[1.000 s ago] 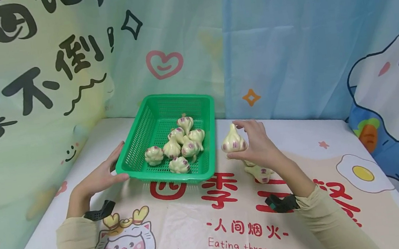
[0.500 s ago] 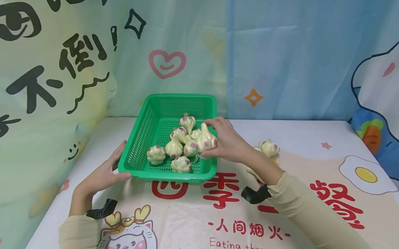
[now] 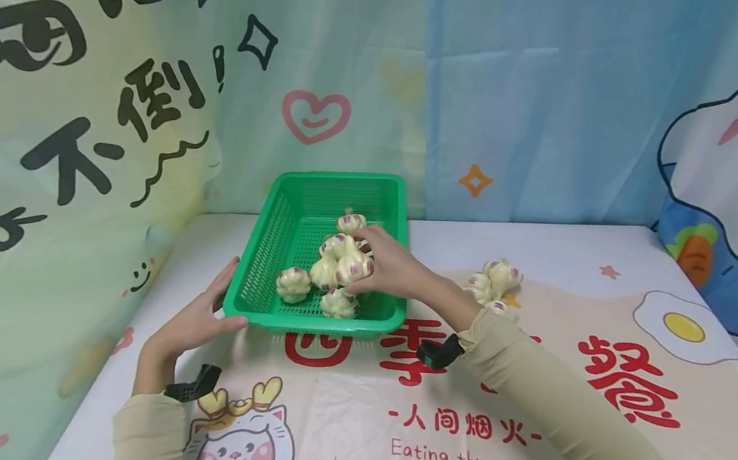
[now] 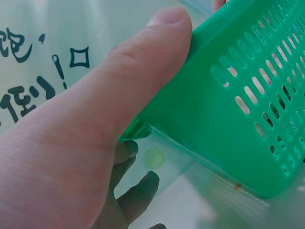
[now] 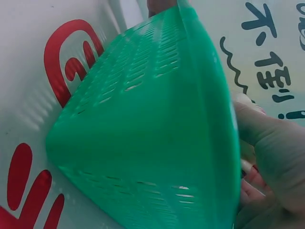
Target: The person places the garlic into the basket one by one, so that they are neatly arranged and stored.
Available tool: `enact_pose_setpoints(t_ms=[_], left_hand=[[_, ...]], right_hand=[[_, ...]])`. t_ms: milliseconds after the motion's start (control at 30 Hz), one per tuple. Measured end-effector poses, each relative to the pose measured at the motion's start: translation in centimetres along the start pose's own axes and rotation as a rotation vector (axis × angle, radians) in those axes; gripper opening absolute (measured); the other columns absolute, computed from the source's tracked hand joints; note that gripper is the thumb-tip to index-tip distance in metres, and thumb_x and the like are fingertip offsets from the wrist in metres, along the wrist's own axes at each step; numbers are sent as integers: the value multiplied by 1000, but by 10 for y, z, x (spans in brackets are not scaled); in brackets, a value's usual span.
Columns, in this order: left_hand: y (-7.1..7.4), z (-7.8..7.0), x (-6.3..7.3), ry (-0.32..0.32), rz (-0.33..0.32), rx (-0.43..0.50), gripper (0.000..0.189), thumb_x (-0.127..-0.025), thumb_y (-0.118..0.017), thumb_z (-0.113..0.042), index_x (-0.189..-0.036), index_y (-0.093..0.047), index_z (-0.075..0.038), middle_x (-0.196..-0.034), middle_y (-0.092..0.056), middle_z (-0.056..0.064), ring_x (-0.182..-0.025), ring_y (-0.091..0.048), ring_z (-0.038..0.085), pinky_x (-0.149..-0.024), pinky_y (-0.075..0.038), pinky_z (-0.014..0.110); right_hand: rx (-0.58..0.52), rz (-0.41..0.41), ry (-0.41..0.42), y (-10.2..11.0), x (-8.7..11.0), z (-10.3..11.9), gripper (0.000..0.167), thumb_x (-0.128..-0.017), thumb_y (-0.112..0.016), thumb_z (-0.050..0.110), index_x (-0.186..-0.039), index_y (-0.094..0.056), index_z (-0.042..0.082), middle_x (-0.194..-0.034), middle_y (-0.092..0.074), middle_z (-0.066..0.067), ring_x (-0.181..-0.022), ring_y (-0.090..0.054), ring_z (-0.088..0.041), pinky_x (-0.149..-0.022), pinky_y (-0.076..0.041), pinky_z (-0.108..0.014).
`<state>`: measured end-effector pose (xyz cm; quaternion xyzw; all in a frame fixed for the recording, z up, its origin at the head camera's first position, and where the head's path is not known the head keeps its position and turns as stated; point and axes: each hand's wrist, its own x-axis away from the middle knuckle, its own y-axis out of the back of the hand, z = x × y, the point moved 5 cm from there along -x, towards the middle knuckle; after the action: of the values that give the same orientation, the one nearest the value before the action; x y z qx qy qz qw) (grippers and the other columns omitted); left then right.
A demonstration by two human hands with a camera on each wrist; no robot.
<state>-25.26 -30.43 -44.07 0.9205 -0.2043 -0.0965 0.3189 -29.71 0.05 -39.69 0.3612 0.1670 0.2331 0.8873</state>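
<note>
A green perforated plastic basket (image 3: pixel 326 329) stands at the back of the table. The left hand (image 3: pixel 192 326) holds its near left corner, thumb on the rim and fingers along the outside; the left wrist view shows the thumb (image 4: pixel 143 57) up close against the rim. Over the basket's right side, the right hand (image 3: pixel 390 264) grips a garlic bulb (image 3: pixel 354 264) between thumb and fingers, low among the other bulbs. Those include one bulb (image 3: pixel 293 285) at the left and another (image 3: pixel 339 304) near the front wall. In the right wrist view the basket wall hides most of the held bulb.
More garlic bulbs (image 3: pixel 502 275) lie on the table right of the basket, partly behind the right forearm. A printed cloth (image 3: pixel 351 429) covers the table, and patterned curtains (image 3: pixel 531 90) rise behind the basket and at the left.
The right hand has carried the garlic bulb leftward from beside the basket, over its right rim, and down among the bulbs inside. The left hand has kept its hold on the corner.
</note>
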Motion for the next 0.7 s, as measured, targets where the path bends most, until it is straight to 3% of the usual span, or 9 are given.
enact_pose_setpoints(t_ms=[400,700], left_hand=[[0,-2,-2,7,7,-5,98,-83,-73,-26,-154,-5,-27,-161,6,-3,-148,0,33,-108,-16,68],[1,-3,-1,3,13,3,98,-83,-72,-26,-154,-4,-27,-161,6,-3,-148,0,34,-108,-15,69]], right_hand=[[-27,44,-38,-3,-20,-5,88,-76,-80,23,-147,-31,7,-146,-36,-13,-126,-49,-30,-95,-49,-39],[104,101,-53,-9,-26,-3,88,-75,-81,26,-145,-35,4,-145,-42,-13,-129,-46,-27,-104,-42,-42]])
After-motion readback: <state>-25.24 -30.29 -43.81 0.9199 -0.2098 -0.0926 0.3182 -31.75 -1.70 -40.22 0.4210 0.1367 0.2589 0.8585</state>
